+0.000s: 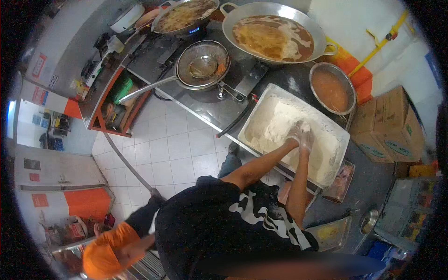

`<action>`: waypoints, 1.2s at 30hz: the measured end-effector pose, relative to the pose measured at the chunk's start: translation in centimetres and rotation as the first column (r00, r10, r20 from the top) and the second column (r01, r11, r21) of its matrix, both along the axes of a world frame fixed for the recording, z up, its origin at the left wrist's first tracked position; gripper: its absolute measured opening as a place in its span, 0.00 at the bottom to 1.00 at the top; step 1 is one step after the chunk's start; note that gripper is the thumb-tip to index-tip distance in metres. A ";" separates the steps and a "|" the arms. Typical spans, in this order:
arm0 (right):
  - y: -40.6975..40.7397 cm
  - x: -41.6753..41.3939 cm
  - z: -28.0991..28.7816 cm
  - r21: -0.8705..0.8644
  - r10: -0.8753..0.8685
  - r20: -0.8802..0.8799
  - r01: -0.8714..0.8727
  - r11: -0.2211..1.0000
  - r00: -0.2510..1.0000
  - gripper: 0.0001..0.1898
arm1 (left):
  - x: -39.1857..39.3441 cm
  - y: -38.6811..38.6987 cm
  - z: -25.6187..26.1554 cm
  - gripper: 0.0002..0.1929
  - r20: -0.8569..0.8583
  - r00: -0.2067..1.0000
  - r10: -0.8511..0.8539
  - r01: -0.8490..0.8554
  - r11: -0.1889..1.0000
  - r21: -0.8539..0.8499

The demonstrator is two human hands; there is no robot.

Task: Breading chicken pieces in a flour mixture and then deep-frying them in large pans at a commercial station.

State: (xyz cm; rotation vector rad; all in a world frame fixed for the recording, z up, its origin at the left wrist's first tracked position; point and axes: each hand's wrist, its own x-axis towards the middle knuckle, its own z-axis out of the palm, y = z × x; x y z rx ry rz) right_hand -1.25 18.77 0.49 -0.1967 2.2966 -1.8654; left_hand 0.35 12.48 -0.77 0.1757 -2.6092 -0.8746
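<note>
A large white tub of pale flour rests on the dark counter before me. Both my hands are over the flour, close together and dusted with it. My left hand is beside my right hand, and its fingers are partly hidden. At the fingertips of my right hand shows a small flour-coated lump; what lies under the coating cannot be told. Behind the tub stands a metal bowl of orange-brown liquid. A wide metal wok of bubbling oil is farther back.
A second wok of oil sits over a blue flame. A wire strainer lies on the counter near tongs. Cardboard boxes, a tray of raw meat and another tray are at right. A person in an orange cap is at lower left.
</note>
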 end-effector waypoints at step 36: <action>-3.4 -2.2 11.6 0.936 0.398 -0.064 -0.083 0.342 0.915 0.17 | 33.9 -34.1 18.4 0.15 0.148 0.944 -0.294 0.068 0.615 0.785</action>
